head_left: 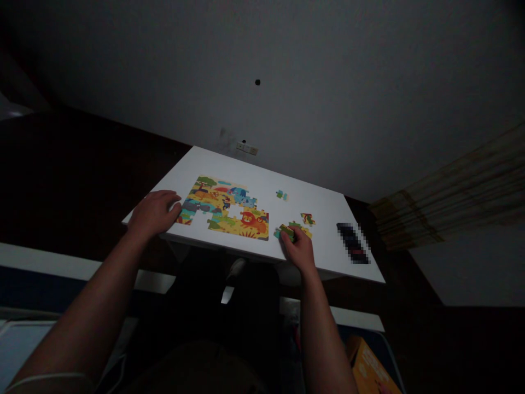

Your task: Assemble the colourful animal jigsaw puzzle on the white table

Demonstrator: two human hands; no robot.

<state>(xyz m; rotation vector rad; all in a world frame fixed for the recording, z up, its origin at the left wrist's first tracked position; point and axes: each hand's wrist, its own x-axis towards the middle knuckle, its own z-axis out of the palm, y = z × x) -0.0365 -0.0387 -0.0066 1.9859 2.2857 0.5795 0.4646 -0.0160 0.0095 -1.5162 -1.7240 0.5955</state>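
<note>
A partly assembled colourful animal jigsaw [225, 208] lies on a small white table [262, 180]. My left hand [155, 212] rests flat on the table's left edge, fingertips touching the jigsaw's left side. My right hand [299, 249] sits at the front edge to the right of the jigsaw, fingers closed on a green puzzle piece [287, 231]. More loose pieces lie close by: a small cluster [303, 230] by my fingers, one red-green piece [308, 219], and one blue-green piece [281, 195] farther back.
A dark flat object [353, 242], blurred out, lies on the table's right part. A grey wall stands behind the table, with a small white label [246, 147] near its foot. An orange box [371, 366] sits low at the right. A woven mat [455, 191] lies at the right.
</note>
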